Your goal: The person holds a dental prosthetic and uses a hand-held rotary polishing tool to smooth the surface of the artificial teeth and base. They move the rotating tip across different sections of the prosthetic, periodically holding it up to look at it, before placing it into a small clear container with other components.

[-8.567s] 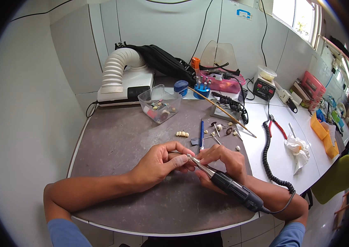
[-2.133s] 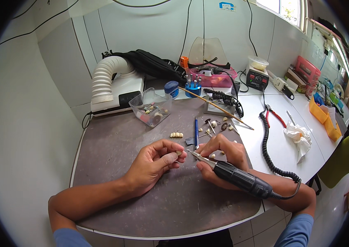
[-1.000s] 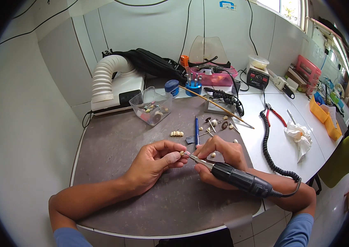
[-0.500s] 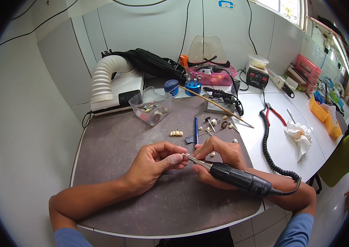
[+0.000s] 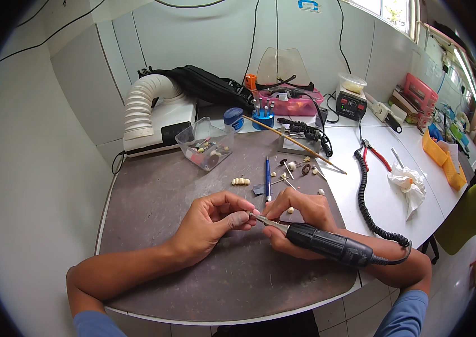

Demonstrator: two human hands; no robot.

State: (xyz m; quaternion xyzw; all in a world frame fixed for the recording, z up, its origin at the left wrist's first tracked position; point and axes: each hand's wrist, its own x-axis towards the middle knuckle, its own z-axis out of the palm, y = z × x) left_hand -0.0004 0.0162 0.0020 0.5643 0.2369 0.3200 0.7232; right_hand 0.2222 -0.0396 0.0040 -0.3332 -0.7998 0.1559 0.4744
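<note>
My left hand [image 5: 207, 223] pinches a small pale tooth-like piece [image 5: 250, 214] between thumb and fingertips, which hide most of it. My right hand [image 5: 304, 209] grips a black rotary handpiece [image 5: 328, 245] with a metal nose, its cord trailing off to the right. The handpiece's tip meets the small piece or sits right at it; contact cannot be made out. Beyond my hands lie a joined row of tooth crowns [image 5: 241, 181], a blue pen-like tool [image 5: 268, 177] and a small dark square [image 5: 259, 190]. Close to my right hand is a single crown [image 5: 290, 210].
Loose burs and polishing discs [image 5: 306, 169] lie beyond my right hand. A clear plastic box [image 5: 204, 154] of bits stands by the white hose unit [image 5: 142, 109]. A long brush [image 5: 294, 144] slants across. Right are a coiled cord [image 5: 363, 208], red-handled pliers [image 5: 380, 158] and crumpled tissue [image 5: 409, 188].
The small piece at my left fingertips has turned slightly and shows less of its pale side. The handpiece tip has shifted a touch; both hands otherwise stay in place.
</note>
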